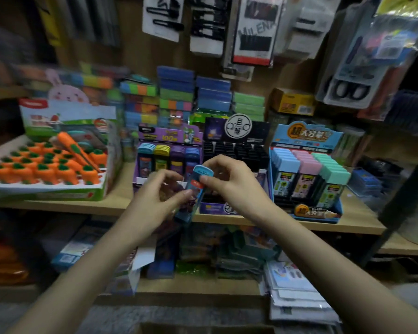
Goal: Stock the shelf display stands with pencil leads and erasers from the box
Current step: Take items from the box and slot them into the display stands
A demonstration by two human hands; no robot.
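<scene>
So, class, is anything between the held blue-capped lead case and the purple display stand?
Nothing visible: left hand and right hand hold the lead case before the purple display stand; its front rows are hidden.

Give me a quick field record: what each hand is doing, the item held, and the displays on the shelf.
held item: blue-capped lead case, tilted, in front of the purple stand
left hand: pinches the case's lower part
right hand: pinches its cap end
purple stand: blue, yellow and purple cases
black stand: black cases, middle
blue stand: blue, pink and teal cases, right
carrot tray: orange carrot erasers, left
</scene>
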